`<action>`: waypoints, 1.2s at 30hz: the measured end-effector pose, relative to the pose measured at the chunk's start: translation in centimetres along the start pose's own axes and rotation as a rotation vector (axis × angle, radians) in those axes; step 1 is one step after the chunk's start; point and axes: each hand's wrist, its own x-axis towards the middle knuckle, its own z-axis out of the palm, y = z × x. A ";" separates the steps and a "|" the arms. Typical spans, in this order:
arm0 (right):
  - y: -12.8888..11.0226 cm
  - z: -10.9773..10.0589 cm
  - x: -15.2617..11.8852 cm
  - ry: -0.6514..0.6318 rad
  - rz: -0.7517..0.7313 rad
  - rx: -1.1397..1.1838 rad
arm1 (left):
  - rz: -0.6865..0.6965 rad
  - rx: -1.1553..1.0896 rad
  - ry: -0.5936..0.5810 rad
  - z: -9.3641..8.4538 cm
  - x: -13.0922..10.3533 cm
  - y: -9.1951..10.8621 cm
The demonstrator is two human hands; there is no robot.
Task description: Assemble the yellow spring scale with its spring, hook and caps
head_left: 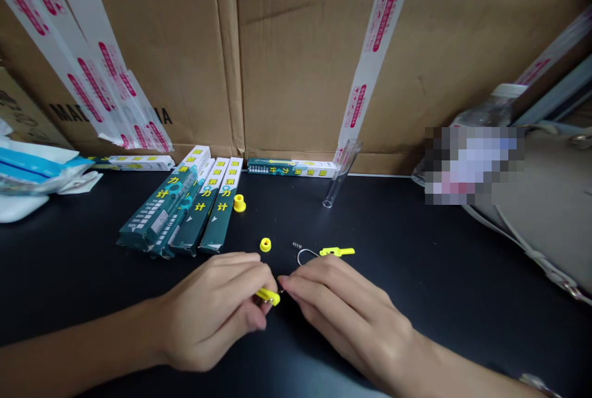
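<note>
My left hand [226, 308] is closed around a yellow plastic piece [268, 295], whose end sticks out past the fingers. Close beside it, my right hand [345, 308] pinches at a tiny dark tip, too small to name. Beyond the right fingers lie a metal wire hook [305, 255], a small coil spring [296, 245] and a flat yellow plastic part [337, 252]. A yellow ring-shaped cap [265, 244] lies past the left hand, and a larger flanged yellow cap [239, 203] stands farther back. The clear plastic tube [341, 174] stands tilted behind them.
Several green-and-white boxes [215, 207] lie at the back left, and another long box [291, 168] rests against the cardboard [296, 77]. A blue-and-white packet [37, 166] is at far left. At right are a plastic bottle [490, 109] and a beige bag [546, 200].
</note>
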 end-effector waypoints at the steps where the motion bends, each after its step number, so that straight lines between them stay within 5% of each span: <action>1: -0.1 -0.1 0.1 -0.006 -0.017 0.002 | -0.015 -0.003 0.004 0.0 0.0 0.0; 8: -0.4 -0.2 0.0 -0.001 -0.091 -0.110 | -0.039 0.198 -0.026 0.2 0.4 0.1; 18: -0.7 -0.2 0.7 -0.009 -0.071 -0.221 | 0.028 0.144 -0.044 0.2 0.1 0.2; 24: -0.7 -0.8 0.3 0.007 -0.264 -0.386 | 0.049 0.162 -0.110 0.0 0.1 0.2; 31: -0.2 0.1 -1.4 0.064 -0.324 -0.387 | 0.024 0.183 -0.131 -0.1 0.6 0.6; 36: 0.0 -0.6 -0.7 -0.020 -0.289 -0.319 | 0.038 0.165 -0.141 0.0 0.3 0.4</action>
